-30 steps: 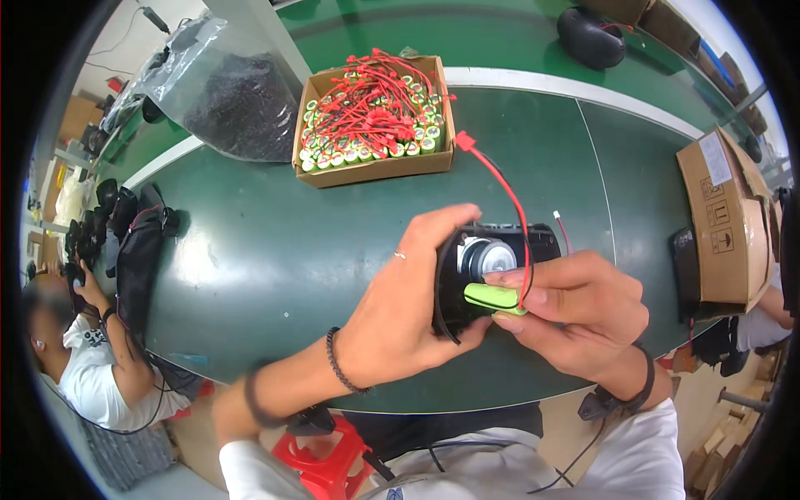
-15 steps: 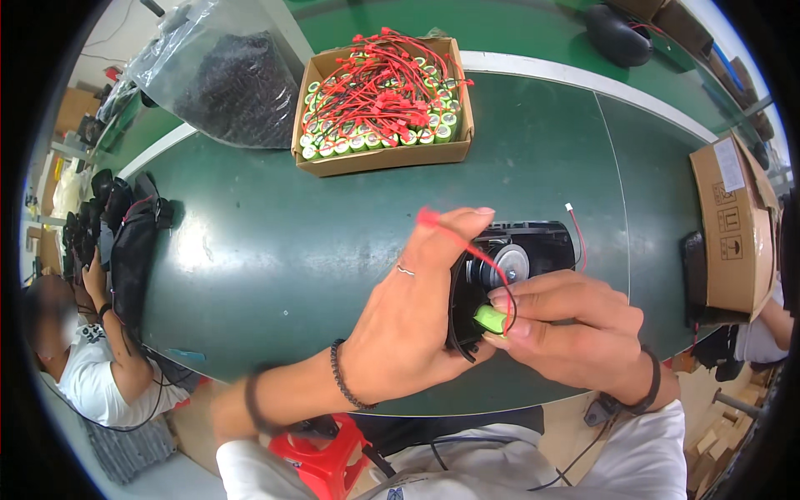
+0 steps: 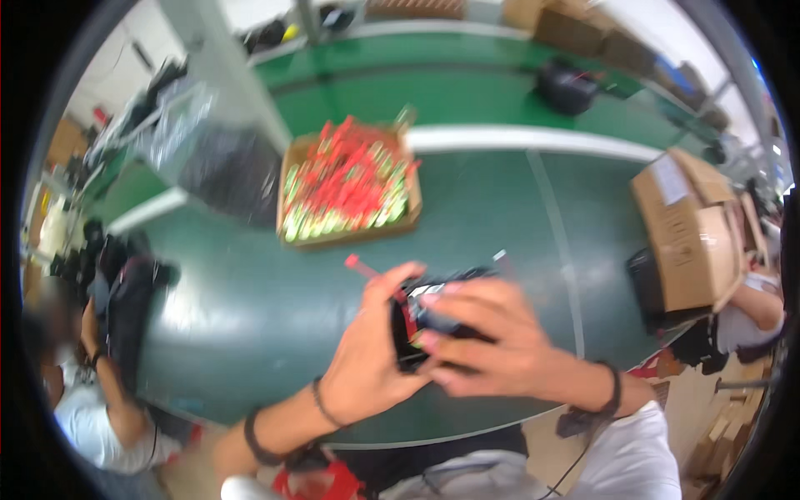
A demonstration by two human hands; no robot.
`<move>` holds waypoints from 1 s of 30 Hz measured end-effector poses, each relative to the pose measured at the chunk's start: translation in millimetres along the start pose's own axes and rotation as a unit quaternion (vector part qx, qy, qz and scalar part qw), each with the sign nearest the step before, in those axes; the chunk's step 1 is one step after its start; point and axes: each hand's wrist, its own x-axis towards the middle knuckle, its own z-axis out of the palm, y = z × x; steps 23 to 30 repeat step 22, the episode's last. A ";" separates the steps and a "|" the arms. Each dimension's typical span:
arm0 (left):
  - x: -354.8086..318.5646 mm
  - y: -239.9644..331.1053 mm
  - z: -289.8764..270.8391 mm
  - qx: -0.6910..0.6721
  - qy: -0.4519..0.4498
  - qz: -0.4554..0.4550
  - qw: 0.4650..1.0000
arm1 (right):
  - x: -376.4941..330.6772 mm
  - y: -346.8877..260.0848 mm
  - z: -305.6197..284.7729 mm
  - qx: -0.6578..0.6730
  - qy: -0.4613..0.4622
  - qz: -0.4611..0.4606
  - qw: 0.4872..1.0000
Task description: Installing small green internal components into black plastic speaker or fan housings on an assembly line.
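A black plastic speaker housing (image 3: 405, 353) is in front of me, above the table's near side. My left hand (image 3: 367, 348) is closed round its left side. Over its right side bends my right hand (image 3: 500, 346), fingers gripping it and reaching into the opening; blur and the fingers hide most of the inside. A sliver of the green battery (image 3: 416, 340) shows by the right fingertips. Its red connector (image 3: 360, 266) sticks out past my left thumb on a red wire.
A cardboard box (image 3: 350, 235) of green batteries with red leads stands beyond my hands, beside a clear bag (image 3: 229, 171) of black material. At the right are a carton (image 3: 679, 242) and another person's arm (image 3: 758, 308); at the left, a co-worker (image 3: 104, 392) handles black items.
My view has tilted up and shifted. The battery, earlier pinched in my right fingers at the housing, is now mostly hidden inside it. My right fingers have moved over the opening.
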 end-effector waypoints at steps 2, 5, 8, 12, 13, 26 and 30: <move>-4.5 -16.9 7.9 -0.061 0.039 -0.014 0.997 | -1.2 0.9 -0.7 -0.007 -0.018 0.013 1.000; -7.1 -19.6 -1.3 -0.138 0.036 -0.050 0.988 | 1.5 1.2 -18.8 -0.027 -0.083 0.171 0.981; -1.2 -17.1 -3.4 -0.171 0.034 -0.023 0.984 | -0.2 15.0 -28.6 0.139 -0.139 0.222 0.955; -7.3 -13.7 -5.1 -0.323 0.055 -0.009 0.945 | 34.1 21.9 -49.3 0.112 -0.118 0.163 0.973; -7.6 -13.6 -5.5 -0.283 0.035 -0.012 0.958 | 45.2 31.1 -58.7 0.079 -0.109 0.167 0.977; 0.5 -53.5 -8.0 -0.197 -0.038 -0.024 0.979 | 88.0 287.7 -68.2 -0.178 0.118 0.413 0.885; 0.5 -53.5 -8.0 -0.197 -0.038 -0.024 0.979 | 88.0 287.7 -68.2 -0.178 0.118 0.413 0.885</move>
